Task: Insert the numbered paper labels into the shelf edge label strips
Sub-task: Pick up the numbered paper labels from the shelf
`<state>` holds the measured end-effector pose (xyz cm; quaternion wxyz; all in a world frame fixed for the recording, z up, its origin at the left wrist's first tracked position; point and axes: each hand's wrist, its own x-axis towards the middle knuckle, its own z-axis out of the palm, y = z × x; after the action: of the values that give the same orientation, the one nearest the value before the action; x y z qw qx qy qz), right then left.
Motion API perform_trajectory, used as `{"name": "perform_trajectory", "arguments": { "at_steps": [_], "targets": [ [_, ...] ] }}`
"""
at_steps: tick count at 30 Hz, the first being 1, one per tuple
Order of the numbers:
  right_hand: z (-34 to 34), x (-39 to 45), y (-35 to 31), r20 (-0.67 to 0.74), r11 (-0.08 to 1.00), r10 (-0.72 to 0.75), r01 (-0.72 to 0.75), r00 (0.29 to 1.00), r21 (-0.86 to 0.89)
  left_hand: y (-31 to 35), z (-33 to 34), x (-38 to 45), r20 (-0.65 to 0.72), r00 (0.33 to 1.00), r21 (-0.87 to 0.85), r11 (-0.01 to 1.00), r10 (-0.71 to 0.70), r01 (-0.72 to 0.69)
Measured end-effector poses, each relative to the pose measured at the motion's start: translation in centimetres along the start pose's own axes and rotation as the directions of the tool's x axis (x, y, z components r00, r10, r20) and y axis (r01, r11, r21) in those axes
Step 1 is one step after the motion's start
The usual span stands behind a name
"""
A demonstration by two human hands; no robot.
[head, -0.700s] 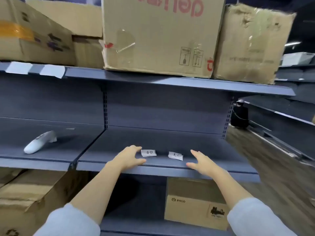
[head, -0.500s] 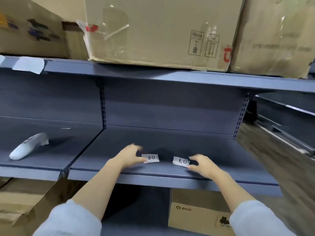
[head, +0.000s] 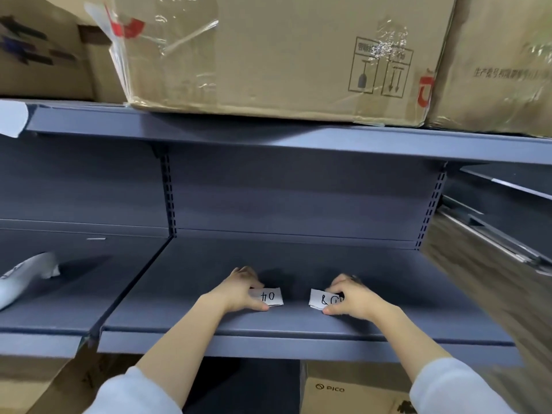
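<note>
- A grey shelf unit (head: pixel 298 201) fills the view, with slotted uprights at the back and two bays side by side.
- The top shelf (head: pixel 268 138) carries cardboard boxes; the big middle box (head: pixel 283 55) has loose clear tape and printed handling symbols, and overhangs the shelf edge slightly.
- A second box (head: pixel 495 61) stands just to its right, touching it; another box (head: pixel 44 46) sits to the left.
- The middle shelf (head: pixel 298 264) holds both hands and both labels, near its front edge.
- Its front strip (head: pixel 298 348) runs below the wrists; neither label is in it.
- Below, a box marked PICO (head: pixel 352 389) stands under the right forearm.
- In the left bay a white object (head: pixel 24 279) lies tilted on the shelf, cut off by the frame.
- A white paper (head: pixel 12 118) hangs at the top shelf's left edge.
- The left hand (head: pixel 239 291) pinches the left side of the label "04" (head: pixel 268 296), thumb at the near edge, fingers curled over the far edge.
- The right hand (head: pixel 352 300) pinches the right side of the other label (head: pixel 324 300), fingers curled on top, thumb at the near corner; its number is partly hidden.
- Both labels lie flat on the shelf, numbers upside down to the camera, well apart from each other.
- Pale sleeves (head: pixel 448 386) cover both forearms near the frame's bottom.
</note>
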<state>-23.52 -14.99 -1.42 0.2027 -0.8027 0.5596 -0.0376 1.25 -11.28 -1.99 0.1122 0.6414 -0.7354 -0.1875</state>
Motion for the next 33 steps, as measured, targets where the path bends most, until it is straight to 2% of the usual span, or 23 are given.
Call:
{"name": "perform_trajectory", "arguments": {
  "at_steps": [8, 15, 23, 33],
  "targets": [
    [0.0, -0.2, -0.2, -0.044, 0.998, -0.01, 0.013, 0.999, 0.066, 0.0, 0.2, -0.3, -0.086, 0.996, 0.014, 1.0, -0.004, 0.005],
    [-0.4, -0.4, -0.7, -0.019, 0.999, -0.004, 0.005, 1.0, 0.036, 0.7, 0.1, -0.3, -0.083, 0.996, -0.016, 0.999, -0.032, 0.031],
    [-0.8, -0.2, -0.9, 0.015, 1.0, -0.004, 0.005, 1.0, -0.021, 1.3, -0.3, 0.1, -0.007, 0.996, 0.007, 0.996, -0.084, 0.085],
    [-2.5, -0.9, 0.3, -0.017, 1.0, -0.013, 0.013, 1.0, 0.004, 1.8, -0.8, -0.1, -0.069, 0.996, -0.054, 0.997, -0.064, 0.06]
  ]
}}
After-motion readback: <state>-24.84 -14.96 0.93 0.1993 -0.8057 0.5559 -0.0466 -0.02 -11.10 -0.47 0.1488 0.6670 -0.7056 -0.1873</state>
